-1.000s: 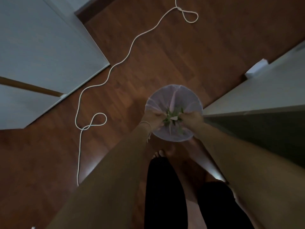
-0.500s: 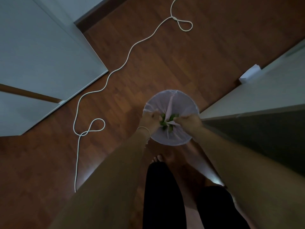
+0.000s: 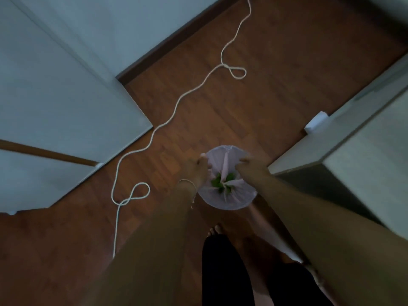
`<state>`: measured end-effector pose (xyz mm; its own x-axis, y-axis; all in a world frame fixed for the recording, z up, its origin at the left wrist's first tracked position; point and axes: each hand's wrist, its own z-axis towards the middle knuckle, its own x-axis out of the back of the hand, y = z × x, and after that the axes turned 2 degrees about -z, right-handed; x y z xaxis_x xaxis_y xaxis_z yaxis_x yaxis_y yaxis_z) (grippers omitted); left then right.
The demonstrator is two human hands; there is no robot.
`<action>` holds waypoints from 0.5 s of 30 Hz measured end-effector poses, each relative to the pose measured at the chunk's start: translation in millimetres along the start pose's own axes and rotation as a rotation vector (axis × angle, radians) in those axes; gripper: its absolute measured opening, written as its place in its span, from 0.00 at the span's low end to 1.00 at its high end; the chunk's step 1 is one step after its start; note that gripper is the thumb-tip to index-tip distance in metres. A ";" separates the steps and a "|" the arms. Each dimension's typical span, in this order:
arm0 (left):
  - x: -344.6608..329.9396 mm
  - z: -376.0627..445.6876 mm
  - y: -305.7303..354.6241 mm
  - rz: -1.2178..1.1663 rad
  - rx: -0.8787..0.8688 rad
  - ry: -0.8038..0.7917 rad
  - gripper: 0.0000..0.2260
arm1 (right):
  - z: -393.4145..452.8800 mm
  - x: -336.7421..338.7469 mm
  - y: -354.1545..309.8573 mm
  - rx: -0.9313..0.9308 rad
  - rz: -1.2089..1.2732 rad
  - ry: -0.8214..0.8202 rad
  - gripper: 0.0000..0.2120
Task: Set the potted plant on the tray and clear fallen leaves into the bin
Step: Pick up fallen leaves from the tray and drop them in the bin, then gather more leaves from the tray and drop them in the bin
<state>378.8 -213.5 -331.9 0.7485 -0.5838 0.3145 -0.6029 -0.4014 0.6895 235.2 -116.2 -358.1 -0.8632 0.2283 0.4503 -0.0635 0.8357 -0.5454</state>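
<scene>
Both hands: the left hand (image 3: 197,170) and the right hand (image 3: 250,167) are held over the bin (image 3: 227,202), one at each side of its mouth, fingers curled toward the far rim; whether the liner is pinched or the fingers are merely bent cannot be told in the dim, blurred view
Leaves: a small clump of green leaves (image 3: 217,183) is seen inside the bin, low between the two hands, lying in the folds of the pale liner
Step in hand: the leaf-clearing step is judged to be at its end, since the leaves are already in the bin and nothing green is seen in either hand
Potted plant and tray: neither is in view, so their state cannot be told
Next move: a release of the rim and a straight lift of both hands is called for, so that the light liner is not dragged up and the leaves are not tipped out
Edges: the bin stands just beside the corner of a pale cabinet (image 3: 353,155) on the right; a bare foot (image 3: 215,230) is near its closer side
Open room: bare wooden floor (image 3: 254,111) lies clear beyond the bin and to the left
Hazard: a white cord (image 3: 176,104) snakes across the floor with two loops, well apart from the bin, and is judged a trip risk if a step is taken leftward
</scene>
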 end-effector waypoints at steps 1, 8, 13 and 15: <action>4.5 -8.0 13.4 -0.022 -0.021 0.006 0.17 | -11.1 9.9 -13.2 0.026 0.045 0.012 0.15; 42.9 -83.6 123.0 -0.050 -0.196 0.058 0.12 | -95.7 92.2 -114.6 0.196 0.383 0.118 0.20; 43.4 -138.0 190.2 0.028 -0.254 0.070 0.13 | -162.4 167.8 -143.9 0.219 0.610 0.158 0.17; 41.4 -156.7 204.3 0.056 -0.254 0.070 0.12 | -187.7 202.6 -141.9 0.248 0.701 0.171 0.15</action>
<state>330.0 -209.1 -75.8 0.7385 -0.5461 0.3954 -0.5619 -0.1743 0.8086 163.3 -94.8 -56.7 -0.6549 0.7550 0.0325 0.3423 0.3347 -0.8779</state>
